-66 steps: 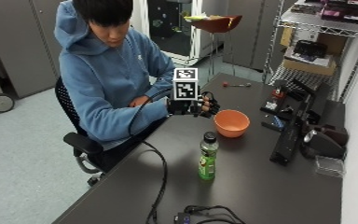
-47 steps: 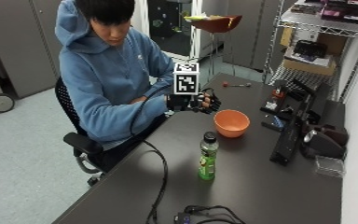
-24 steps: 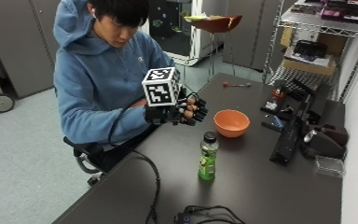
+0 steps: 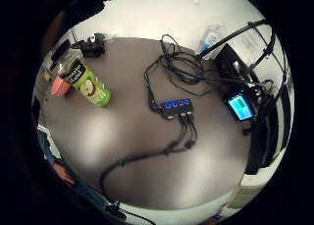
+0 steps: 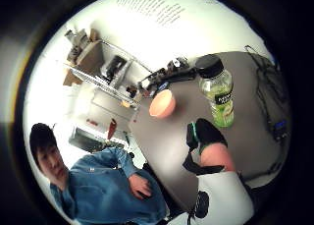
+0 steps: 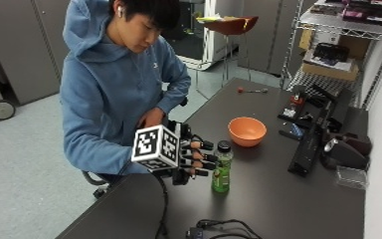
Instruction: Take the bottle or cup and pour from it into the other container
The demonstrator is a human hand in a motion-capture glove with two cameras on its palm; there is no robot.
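The hand [image 6: 190, 160] has moved from near the bowl [image 6: 247, 131] to just beside the bottle [image 6: 221, 167] on the counter [image 6: 277, 199], fingers apart, nothing grasped; a grasp appears imminent.

1 green juice bottle [image 6: 221, 167], 1 orange bowl [image 6: 247, 131], 1 gloved right hand [image 6: 190, 158], 1 USB hub [image 4: 175, 108] with blue lights, 1 dark table [image 6: 270, 199], 1 wire shelf rack [image 6: 336, 35].
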